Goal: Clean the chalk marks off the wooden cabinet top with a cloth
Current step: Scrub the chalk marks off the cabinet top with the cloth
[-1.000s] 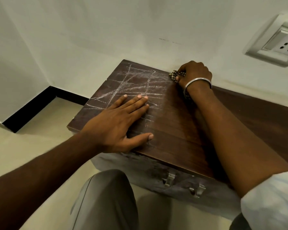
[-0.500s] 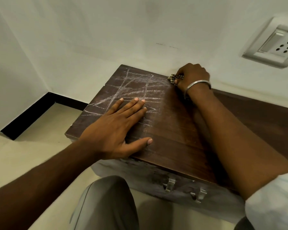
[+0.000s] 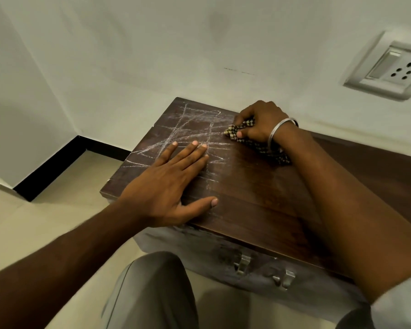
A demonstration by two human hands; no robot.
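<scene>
Gripping the checked cloth in curled fingers, my right hand has slid left from the wall, upper centre of the frame, and the cloth now reaches the chalk marks on the cabinet top; I judge wiping only begins. My left hand lies flat, holding nothing.

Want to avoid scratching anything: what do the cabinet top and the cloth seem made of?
Cabinet top: dark wood or wood veneer, with grain lines and plank seams; faint sheen suggests polish. Cloth: soft woven fabric, checked dark and light, crumpled under the right hand.
</scene>
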